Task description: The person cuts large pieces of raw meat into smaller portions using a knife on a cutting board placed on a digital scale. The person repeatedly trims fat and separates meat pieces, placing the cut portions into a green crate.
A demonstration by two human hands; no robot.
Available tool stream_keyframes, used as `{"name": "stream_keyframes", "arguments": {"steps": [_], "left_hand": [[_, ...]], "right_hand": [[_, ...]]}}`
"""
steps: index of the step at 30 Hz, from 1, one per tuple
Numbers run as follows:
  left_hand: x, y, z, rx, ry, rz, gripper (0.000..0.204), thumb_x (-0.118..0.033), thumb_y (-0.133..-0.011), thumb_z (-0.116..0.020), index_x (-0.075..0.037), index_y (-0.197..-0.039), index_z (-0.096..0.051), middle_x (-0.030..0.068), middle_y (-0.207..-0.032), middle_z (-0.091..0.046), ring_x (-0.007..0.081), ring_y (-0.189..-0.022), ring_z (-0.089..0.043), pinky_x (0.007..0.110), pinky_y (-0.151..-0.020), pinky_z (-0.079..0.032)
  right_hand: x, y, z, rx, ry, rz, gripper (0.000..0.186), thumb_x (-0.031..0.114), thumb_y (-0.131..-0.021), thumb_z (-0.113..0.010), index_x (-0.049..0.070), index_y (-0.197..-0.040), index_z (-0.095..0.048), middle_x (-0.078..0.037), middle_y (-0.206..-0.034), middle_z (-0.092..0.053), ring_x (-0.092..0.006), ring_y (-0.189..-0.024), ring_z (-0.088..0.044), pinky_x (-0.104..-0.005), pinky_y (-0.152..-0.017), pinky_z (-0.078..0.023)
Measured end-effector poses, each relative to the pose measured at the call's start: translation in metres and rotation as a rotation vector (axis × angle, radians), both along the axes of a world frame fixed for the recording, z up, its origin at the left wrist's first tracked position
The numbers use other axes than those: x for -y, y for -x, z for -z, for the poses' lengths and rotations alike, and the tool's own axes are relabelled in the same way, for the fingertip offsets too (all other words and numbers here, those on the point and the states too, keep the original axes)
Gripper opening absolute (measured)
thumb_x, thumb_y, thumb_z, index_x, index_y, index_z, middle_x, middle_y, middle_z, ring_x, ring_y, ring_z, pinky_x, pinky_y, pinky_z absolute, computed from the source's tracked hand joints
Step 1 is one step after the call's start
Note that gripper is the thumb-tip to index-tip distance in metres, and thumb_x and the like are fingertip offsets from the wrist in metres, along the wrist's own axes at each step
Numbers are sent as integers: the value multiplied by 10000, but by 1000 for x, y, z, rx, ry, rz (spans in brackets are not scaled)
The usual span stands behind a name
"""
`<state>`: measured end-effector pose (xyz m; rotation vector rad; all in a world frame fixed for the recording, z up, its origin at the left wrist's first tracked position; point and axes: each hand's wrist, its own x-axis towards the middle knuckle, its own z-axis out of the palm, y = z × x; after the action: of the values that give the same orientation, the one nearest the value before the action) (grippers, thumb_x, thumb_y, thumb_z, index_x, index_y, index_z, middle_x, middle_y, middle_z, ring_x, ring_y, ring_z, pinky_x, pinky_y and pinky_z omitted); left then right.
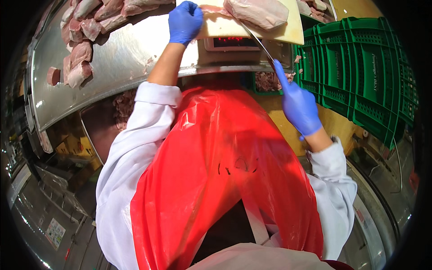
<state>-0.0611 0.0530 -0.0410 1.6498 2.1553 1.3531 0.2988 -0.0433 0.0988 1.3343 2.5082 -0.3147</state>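
My left hand [184, 24], in a blue glove, is closed on a thin pale-pink strip [211, 10] that stretches from a large piece of raw meat [261, 13] on the white cutting board [240, 31]. My right hand [297, 105], also gloved in blue, grips a long knife [256, 38] with its index finger stretched forward. The blade angles up to the underside of the meat, where the strip joins it. A scale with a red display [229, 45] sits beneath the board's near edge, partly hidden by it.
Several meat pieces [81, 60] lie on the steel table [58, 99] at left. Stacked green crates [348, 76] stand at right. Trimmings [267, 81] fill a bin below the board, and more lie in a tray [94, 128] lower left. My red apron faces the table edge.
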Motion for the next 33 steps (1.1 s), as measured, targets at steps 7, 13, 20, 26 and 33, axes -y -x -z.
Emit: {"name": "stream_keyframes", "arguments": {"steps": [7, 13, 20, 26, 33], "left_hand": [[-97, 33, -57, 649, 173, 859, 448, -207, -946, -599, 37, -1318, -545, 144, -1301, -585, 229, -1231, -548, 347, -1060, -458], [-131, -45, -13, 71, 97, 832, 458, -294, -1053, -457, 21, -1374, -542, 271, -1352, -586, 418, -1284, -542, 465, -1121, -407], [-146, 53, 34, -576, -93, 129, 774, -400, -1050, -450, 113, -1570, -194, 379, -1603, -227, 520, -1496, -225, 549, -1240, -178], [-139, 52, 8, -243, -141, 113, 733, -372, -1072, -416, 138, -1554, -205, 362, -1616, -218, 496, -1524, -164, 508, -1262, -122], [-104, 6, -30, 279, -262, 157, 311, -221, -1036, -570, 60, -1170, -573, 237, -1099, -638, 307, -1013, -618, 416, -914, -491]], "right_hand": [[-38, 64, 32, -1159, 232, 580, 809, 12, -965, -574, 183, -1664, -204, -102, -849, -678, -92, -595, -568, -259, -540, -483], [-157, 94, 101, -1211, -454, 378, 762, 19, -888, -571, 62, -1608, -324, -223, -1113, -693, -191, -604, -552, -380, -589, -516], [-118, 126, 51, -735, -497, 319, 675, 128, -945, -589, 142, -1588, -385, -205, -768, -664, -386, -601, -636, -475, -580, -521], [-85, 93, 81, -490, -443, 203, 750, 85, -953, -596, 251, -1619, -291, -175, -796, -685, -362, -608, -656, -470, -561, -533], [2, 12, 58, -213, -175, 198, 864, 60, -907, -600, 380, -1628, -247, -164, -767, -669, -390, -591, -640, -517, -557, -528]]}}
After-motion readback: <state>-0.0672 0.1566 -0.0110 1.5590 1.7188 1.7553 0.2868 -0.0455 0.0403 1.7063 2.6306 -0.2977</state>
